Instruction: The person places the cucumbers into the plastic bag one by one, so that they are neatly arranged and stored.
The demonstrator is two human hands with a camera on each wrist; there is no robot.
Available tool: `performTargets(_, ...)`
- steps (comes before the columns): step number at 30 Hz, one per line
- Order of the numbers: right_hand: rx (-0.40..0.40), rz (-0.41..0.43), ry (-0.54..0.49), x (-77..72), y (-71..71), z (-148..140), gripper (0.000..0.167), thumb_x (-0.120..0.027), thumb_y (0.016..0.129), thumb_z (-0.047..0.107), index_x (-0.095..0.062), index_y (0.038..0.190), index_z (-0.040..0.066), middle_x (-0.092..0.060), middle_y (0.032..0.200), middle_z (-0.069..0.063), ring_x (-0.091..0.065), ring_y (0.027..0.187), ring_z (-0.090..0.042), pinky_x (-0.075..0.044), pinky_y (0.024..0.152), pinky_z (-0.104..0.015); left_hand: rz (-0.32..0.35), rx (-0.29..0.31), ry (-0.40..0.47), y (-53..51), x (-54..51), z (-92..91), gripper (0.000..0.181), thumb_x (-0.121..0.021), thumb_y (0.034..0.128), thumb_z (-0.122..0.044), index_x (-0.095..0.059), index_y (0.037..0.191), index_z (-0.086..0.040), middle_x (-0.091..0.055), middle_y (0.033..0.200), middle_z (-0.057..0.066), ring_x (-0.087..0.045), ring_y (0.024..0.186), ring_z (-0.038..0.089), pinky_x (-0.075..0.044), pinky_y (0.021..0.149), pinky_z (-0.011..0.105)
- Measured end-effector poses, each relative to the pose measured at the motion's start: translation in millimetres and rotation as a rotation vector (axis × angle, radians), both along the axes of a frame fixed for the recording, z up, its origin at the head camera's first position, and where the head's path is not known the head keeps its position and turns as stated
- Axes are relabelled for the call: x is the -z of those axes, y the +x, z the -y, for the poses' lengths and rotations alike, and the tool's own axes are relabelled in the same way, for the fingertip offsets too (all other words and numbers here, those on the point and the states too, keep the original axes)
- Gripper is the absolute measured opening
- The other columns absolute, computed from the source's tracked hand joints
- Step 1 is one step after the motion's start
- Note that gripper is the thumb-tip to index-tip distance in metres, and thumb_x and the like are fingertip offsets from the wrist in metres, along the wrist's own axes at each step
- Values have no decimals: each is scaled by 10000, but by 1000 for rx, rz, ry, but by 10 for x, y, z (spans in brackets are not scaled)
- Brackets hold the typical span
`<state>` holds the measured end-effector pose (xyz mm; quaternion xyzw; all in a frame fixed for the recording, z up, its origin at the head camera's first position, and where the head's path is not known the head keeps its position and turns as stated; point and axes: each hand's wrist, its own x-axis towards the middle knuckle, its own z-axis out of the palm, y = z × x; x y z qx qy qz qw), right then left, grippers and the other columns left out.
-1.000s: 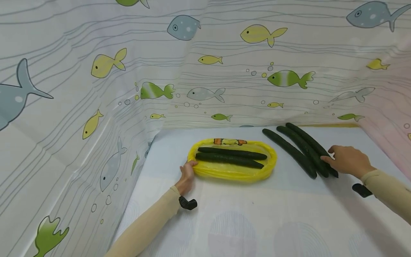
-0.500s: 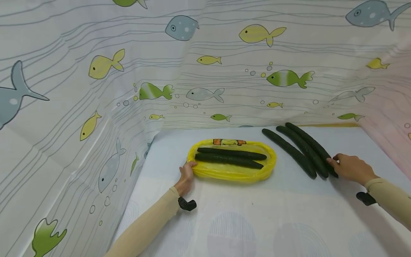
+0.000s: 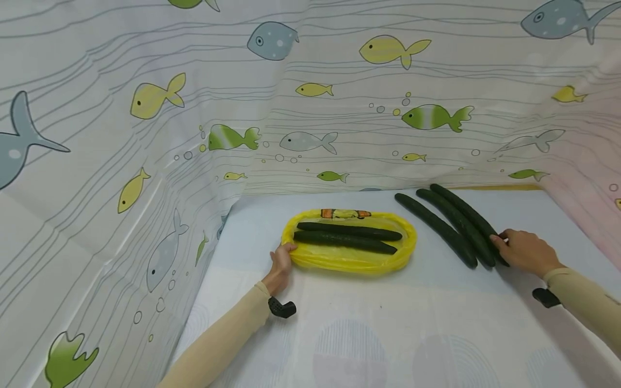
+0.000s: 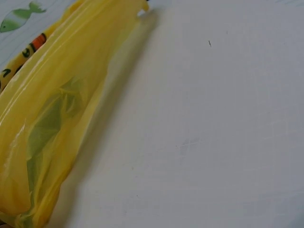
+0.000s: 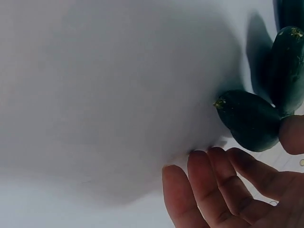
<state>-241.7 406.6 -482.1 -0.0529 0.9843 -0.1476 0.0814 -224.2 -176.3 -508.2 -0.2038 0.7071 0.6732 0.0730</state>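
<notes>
My left hand pinches the left end of the yellow bag, right on its edge. The bag sits in the middle of the desk, with its mouth wide open and facing up. In it, a far cucumber and a near cucumber lie side by side, and I see bare bag at their right ends.

My right hand is at the near end of the right cucumber. My thumb touches it, but my other fingers are loose and a bit bent, with white showing between them and the cucumber. So I am not gripping it.

The middle cucumber lies close beside it. The left cucumber has a gap next to it that is wider at the far end. Those three reach nearly to the back edge of the desk, where the fish sheet hangs. Some room lies between them and the bag. Lots of flat desk stretches in front of the bag, between my arms.
</notes>
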Motion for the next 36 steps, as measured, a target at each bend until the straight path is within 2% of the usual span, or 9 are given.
performTargets(4,2,-7,-4,24,-28,16,711,-366,1128,441,-554,1297,-224,-657,1173,-434,-687,909,-547,-552,593,-531,7,2,4,1,-12,-10,868,-440,963,-312,-106,1669,67,312,1735,160,249,1626,301,129,1324,515)
performTargets(10,0,-16,-10,15,-41,65,644,-435,1108,376,-560,1252,-240,-652,1091,-447,-684,829,-464,-546,591,-534,9,6,0,-13,-9,-2,843,-426,972,-316,-138,1669,62,300,1740,156,274,1619,295,144,1319,516)
performTargets(14,13,-20,-15,24,-57,71,636,-439,1102,354,-550,1251,-254,-639,1097,-464,-684,840,-486,-552,603,-553,9,12,-1,-7,-26,-6,838,-425,974,-312,-141,1672,54,286,1747,148,282,1617,289,150,1317,517)
performTargets(21,24,-15,-45,81,-81,97,616,-421,1102,332,-558,1192,-261,-657,983,-402,-657,789,-425,-538,608,-542,7,-2,15,-11,-24,3,845,-433,966,-302,-133,1671,55,325,1729,161,259,1623,304,126,1325,515)
performTargets(28,43,-42,-48,137,-85,118,599,-435,1083,266,-496,1211,-316,-614,1030,-483,-654,883,-564,-559,708,-638,3,-1,25,-24,0,16,881,-439,962,-288,-54,1667,72,345,1718,169,243,1626,319,120,1325,518)
performTargets(36,23,17,-58,79,-87,117,617,-446,1079,257,-459,1252,-336,-575,1160,-532,-641,980,-615,-577,763,-634,-4,-5,34,-24,4,12,922,-445,961,-287,31,1657,86,357,1712,170,225,1630,320,105,1330,508)
